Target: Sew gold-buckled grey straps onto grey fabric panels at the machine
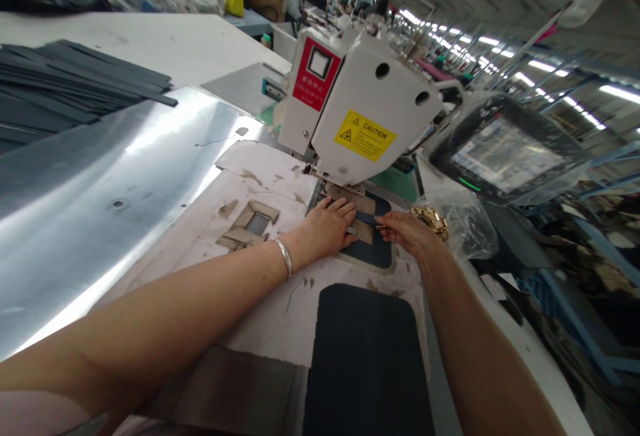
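Observation:
My left hand lies palm down, fingers stretched flat, on a dark strap piece in the template under the white sewing machine head. A silver bangle circles that wrist. My right hand pinches the right end of the same dark strap, fingers together. Both hands sit over a dark navy fabric panel set in the template's cut-out. A pile of gold metal buckles rests just behind my right hand.
A second dark panel lies nearer me. A stack of dark strips sits far left on the shiny metal table. A plastic-wrapped control screen stands to the right. Bags and boxes crowd the back.

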A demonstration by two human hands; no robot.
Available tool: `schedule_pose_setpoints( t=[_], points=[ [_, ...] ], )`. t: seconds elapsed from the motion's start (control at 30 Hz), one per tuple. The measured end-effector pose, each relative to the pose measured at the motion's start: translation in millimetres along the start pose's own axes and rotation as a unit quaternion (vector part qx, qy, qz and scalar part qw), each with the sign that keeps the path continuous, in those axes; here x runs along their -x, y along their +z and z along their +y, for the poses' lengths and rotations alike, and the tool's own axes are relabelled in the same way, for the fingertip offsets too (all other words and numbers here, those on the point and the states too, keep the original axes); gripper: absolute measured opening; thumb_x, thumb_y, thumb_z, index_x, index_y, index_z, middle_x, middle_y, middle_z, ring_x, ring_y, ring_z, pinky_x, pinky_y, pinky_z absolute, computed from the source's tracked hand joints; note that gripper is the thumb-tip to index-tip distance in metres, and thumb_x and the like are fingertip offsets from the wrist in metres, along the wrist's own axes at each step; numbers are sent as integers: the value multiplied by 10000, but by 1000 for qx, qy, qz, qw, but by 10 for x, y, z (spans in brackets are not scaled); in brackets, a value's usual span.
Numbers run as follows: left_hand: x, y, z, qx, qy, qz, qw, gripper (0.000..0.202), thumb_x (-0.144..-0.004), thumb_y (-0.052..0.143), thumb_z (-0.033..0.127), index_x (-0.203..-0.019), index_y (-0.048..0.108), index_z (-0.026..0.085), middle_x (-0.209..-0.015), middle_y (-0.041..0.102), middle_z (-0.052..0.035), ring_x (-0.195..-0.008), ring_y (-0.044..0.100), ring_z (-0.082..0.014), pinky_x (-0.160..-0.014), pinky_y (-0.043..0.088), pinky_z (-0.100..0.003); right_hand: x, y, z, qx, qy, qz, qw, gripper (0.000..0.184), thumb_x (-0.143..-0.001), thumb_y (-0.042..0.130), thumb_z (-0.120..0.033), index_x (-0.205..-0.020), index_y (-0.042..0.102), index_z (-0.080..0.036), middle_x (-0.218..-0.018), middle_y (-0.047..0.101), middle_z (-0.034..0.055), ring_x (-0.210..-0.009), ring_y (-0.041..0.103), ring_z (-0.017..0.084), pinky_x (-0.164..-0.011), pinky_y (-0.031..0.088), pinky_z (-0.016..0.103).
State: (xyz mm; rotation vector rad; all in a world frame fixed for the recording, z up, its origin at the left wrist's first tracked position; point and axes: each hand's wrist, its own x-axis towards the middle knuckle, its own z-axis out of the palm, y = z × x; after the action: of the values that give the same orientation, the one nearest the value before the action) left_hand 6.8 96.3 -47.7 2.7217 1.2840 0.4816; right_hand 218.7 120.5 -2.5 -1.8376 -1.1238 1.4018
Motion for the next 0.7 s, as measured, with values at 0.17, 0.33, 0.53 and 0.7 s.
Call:
schedule_pose_setpoints(
  t=[0.17, 0.33, 0.53, 0.7],
  points=[
    [-4, 21, -6, 0, 3, 6, 1000, 541, -957, 457, 449, -1394, 464, 130, -1483, 441, -95, -1374, 379, -260, -1130, 274, -425, -2, 0, -20, -1, 1, 1, 1000, 256, -745, 757, -114, -625, 535, -158, -534, 577, -25, -465, 548, 69, -451, 467, 149],
    [-10, 16, -8, 0, 1, 3, 1000, 542, -953, 461, 452, -1390, 467, 132, -1481, 444, -90, -1368, 388, -259, -1120, 289, -424, 5, 47, -14, 19, -19, 22, 999, 301, -746, 751, -115, -581, 504, -166, -506, 568, -23, -441, 527, 60, -415, 421, 129],
    [-1, 24, -8, -4, 5, 17, 1000, 550, -947, 474, 456, -1387, 471, 126, -1470, 460, -86, -1361, 396, -265, -1118, 299, -427, -4, 31, 8, 5, -10, 3, 1000, 295, -710, 770, -149, -584, 504, -173, -492, 563, -32, -419, 500, 60, -410, 418, 139],
    [3, 4, -5, -2, 4, 12, 1000, 542, -954, 465, 449, -1384, 475, 119, -1474, 454, -88, -1361, 395, -262, -1123, 294, -426, 2, 40, -31, -11, 2, 6, 1000, 287, -688, 780, -122, -595, 513, -171, -505, 580, -28, -420, 518, 63, -402, 432, 137]
  ],
)
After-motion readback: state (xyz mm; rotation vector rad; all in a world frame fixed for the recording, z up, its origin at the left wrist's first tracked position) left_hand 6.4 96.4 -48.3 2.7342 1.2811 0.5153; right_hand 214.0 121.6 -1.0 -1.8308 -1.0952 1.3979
